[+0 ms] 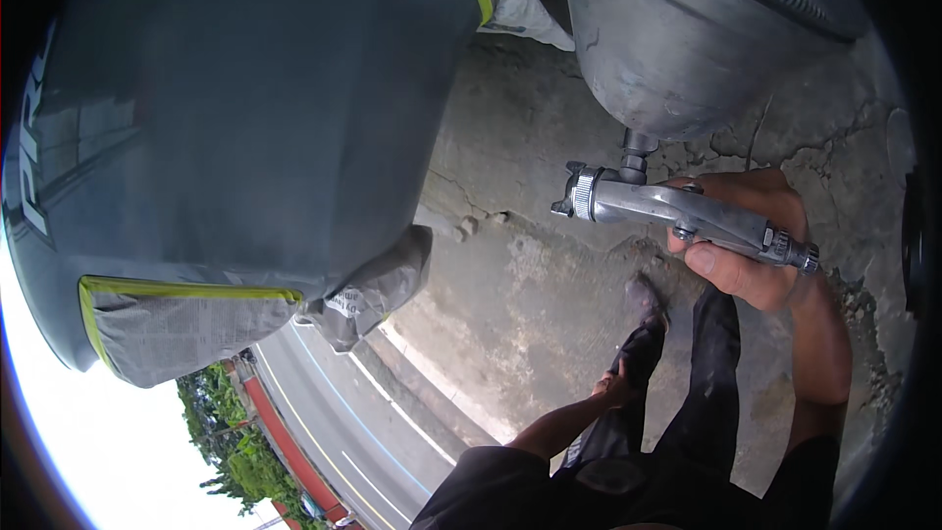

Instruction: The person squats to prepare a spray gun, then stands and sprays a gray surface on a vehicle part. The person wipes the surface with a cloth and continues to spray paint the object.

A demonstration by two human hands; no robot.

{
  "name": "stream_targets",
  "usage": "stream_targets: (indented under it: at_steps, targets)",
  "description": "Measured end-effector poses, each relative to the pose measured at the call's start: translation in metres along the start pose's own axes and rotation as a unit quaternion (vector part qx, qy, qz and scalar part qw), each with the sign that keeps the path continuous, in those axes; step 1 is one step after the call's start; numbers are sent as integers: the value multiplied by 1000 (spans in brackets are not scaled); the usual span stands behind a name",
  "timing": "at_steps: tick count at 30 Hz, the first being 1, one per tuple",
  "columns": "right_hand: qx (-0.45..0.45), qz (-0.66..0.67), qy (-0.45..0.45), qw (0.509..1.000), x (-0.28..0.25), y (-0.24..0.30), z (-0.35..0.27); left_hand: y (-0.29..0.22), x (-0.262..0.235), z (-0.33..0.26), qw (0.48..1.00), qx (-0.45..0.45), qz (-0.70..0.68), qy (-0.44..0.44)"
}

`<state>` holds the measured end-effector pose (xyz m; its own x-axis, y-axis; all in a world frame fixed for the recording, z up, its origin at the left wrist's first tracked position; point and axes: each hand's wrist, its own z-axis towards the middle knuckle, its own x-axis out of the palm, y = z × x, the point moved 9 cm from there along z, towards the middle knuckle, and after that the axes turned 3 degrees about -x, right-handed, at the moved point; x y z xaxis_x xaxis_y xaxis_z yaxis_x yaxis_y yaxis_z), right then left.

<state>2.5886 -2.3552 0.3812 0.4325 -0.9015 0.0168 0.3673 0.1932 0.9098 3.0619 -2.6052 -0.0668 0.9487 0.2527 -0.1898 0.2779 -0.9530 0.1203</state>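
Observation:
My right hand (751, 280) is wrapped round a metal spray gun (648, 204), held level in the air with its nozzle facing left. A short fitting joins the gun to a large grey metal cup (657, 59) above it. Left of the nozzle, a gap apart, is a dark grey vehicle body panel (265, 108). Yellow-green masking tape (196, 287) and newspaper (191, 329) cover part of its lower edge. Low in the view, my left hand (613, 390) rests on my left leg, its fingers lying over the dark trousers and holding nothing.
Cracked concrete floor (530, 285) lies beneath me, with small loose stones (469, 226) near the panel. More masking paper (525, 5) hangs at the panel's top right. A road (339, 442), a red wall (285, 442) and green trees (245, 461) show at lower left.

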Motion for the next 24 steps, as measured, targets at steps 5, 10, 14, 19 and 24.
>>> stream_targets:
  at_steps: [5,10,14,19,24]
  targets:
    - [99,-4,-72,992,-16,-14,-10,3,3,1,1000,-11,0,2]
    - [149,-30,-140,978,-21,-29,-13,5,6,4,1000,-6,-14,-7]
    - [85,-7,-75,994,-6,-28,-10,6,6,6,1000,-9,-1,-3]
    - [36,23,-58,997,2,-30,-9,12,9,9,1000,-8,6,-6]
    - [197,-38,-189,961,-38,-64,-29,6,4,2,1000,-23,-6,15]
